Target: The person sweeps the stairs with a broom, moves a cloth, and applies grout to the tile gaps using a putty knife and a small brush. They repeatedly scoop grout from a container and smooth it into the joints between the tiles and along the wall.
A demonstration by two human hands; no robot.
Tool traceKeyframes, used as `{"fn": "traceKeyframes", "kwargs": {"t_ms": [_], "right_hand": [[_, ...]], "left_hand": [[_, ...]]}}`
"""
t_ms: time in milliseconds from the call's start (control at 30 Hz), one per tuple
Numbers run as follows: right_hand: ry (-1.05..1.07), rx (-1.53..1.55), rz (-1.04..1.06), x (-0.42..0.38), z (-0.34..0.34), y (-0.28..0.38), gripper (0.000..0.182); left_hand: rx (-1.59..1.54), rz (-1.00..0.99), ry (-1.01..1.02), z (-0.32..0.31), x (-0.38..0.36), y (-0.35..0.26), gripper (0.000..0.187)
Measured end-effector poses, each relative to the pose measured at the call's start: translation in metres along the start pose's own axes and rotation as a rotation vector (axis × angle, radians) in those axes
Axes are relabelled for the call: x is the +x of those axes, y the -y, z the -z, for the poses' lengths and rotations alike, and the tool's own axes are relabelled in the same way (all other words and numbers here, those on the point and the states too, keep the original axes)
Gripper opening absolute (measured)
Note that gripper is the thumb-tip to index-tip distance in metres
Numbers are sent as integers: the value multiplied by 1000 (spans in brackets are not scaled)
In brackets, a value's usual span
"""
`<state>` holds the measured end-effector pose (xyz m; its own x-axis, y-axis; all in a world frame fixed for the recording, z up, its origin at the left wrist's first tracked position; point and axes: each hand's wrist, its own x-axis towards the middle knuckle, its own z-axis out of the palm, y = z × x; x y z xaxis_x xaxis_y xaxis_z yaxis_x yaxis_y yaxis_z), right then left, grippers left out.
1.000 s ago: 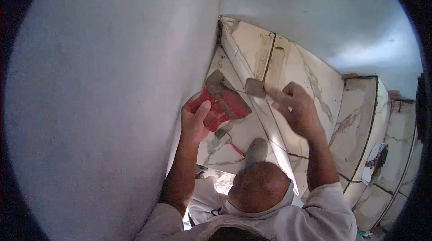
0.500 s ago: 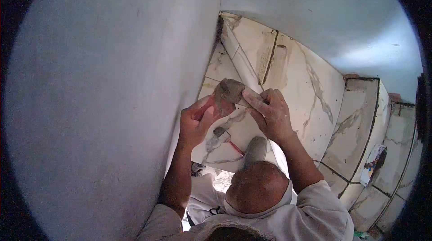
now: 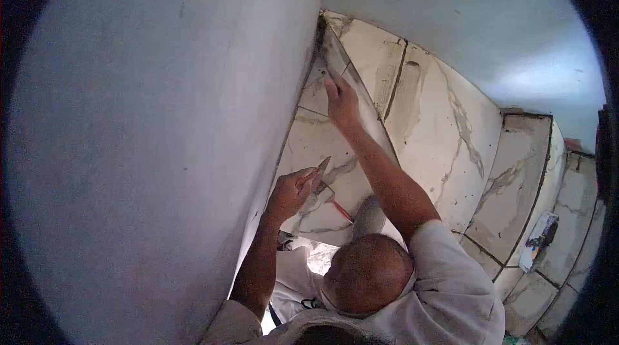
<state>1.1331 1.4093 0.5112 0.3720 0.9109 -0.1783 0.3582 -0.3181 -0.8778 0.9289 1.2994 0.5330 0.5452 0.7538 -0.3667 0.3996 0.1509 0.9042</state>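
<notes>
My left hand (image 3: 289,198) is closed around a flat reddish piece (image 3: 316,174), now seen nearly edge-on, held above the floor tiles (image 3: 309,132). My right hand (image 3: 345,105) stretches to the narrow far corner, its fingers pinched at the skirting tile (image 3: 335,55) beside the floor. A thin grey flat tool seems to be in that pinch, mostly hidden by the fingers. A dark gap (image 3: 320,32) runs down the corner just beyond them. Behind my left hand, a brush with a red handle (image 3: 342,211) lies on the floor tile, its bristles mostly covered.
A smooth wall (image 3: 148,151) rises close on the left. Marble-look tiles (image 3: 445,132) with dark joints and smears line the right side, continuing as steps (image 3: 506,184). A white-and-dark item (image 3: 540,240) lies on a step. My bent knee (image 3: 369,274) is below.
My hands have separated. The right has moved forward into the corner from the mortar-smeared pieces held together. The left has dropped back and turned its reddish piece edge-on.
</notes>
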Motion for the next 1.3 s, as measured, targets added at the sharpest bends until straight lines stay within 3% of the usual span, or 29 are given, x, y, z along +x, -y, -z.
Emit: {"fn": "traceKeyframes", "kwargs": {"t_ms": [33, 100, 533, 600, 800, 833, 900, 1033, 1100, 1167, 1233, 1300], "right_hand": [[2, 1, -2, 16, -7, -5, 41], [-166, 145, 281, 44, -24, -16, 42], [-324, 299, 74, 74, -55, -6, 45], [-498, 335, 58, 77, -63, -3, 45], [-462, 408, -46, 22, -57, 12, 42], [-457, 406, -38, 25, -59, 7, 42], [-463, 188, 212, 28, -57, -3, 43], [-248, 239, 13, 62, -48, -3, 45], [-351, 172, 279, 74, -47, 2, 44], [-365, 184, 215, 80, -47, 6, 44], [-379, 195, 145, 79, -50, 14, 45], [-517, 213, 57, 72, -58, 19, 46]], "left_hand": [[-29, -13, 0, 0, 0, 1, 34], [-44, 17, 2, -1, 1, 4, 34], [-40, 56, 38, -1, 4, 4, 35], [-68, 87, 42, 1, 2, -2, 34], [-84, 24, -32, 5, 0, 5, 39], [-62, 13, -38, 4, 1, 9, 36], [-103, 14, -46, 1, 5, 16, 35], [-88, 40, -63, -1, 6, 11, 34], [-101, -1, -63, 0, 6, 8, 34], [-115, -32, -62, 0, 7, 8, 34], [-128, 67, -43, 0, 7, 9, 35], [-183, 59, -36, 1, 4, 12, 37]]}}
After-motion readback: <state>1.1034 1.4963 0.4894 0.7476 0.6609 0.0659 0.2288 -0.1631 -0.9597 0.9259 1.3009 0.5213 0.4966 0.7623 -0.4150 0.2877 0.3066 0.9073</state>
